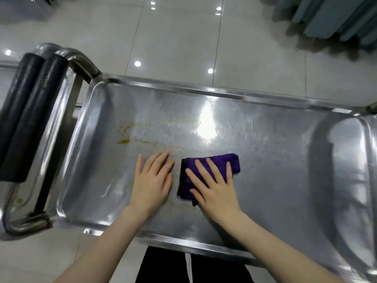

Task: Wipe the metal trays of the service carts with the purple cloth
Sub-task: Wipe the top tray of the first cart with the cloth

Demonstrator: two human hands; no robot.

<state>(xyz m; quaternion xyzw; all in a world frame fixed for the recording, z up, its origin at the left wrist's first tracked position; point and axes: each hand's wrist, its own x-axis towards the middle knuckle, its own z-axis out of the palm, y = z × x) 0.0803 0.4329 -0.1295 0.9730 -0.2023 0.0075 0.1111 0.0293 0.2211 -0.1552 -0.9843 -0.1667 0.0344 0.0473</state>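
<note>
Head view, looking down onto cart top.

- Found metal tray (265, 139) filling most of the frame, long axis running left to right, raised rim all round.
- Found purple cloth (223, 162) folded into a rough rectangle and lying flat on the tray floor, about mid-length, nearer the near rim than the far one.
- Noted right hand (216, 193) palm-down on the cloth, covering its near part; fingers (213, 170) straight and spread, pressing rather than pinching. Far right corner of cloth left showing.
- Noted left hand (152, 182) flat on bare metal just left of the cloth, with a narrow gap between thumb and cloth edge. Fingers (158, 163) straight, mostly close together, little finger set apart. Held nothing.
- Recorded yellowish smears (124, 141) on the tray's left half — one streak reaching just past the left fingertips.
- Saw two black padded handles (26, 111) side by side at the tray's left end, on bent steel tubing.
- Logged glossy white floor tiles (173, 37) beyond the cart and a teal curtain (336, 15) at upper right.
</note>
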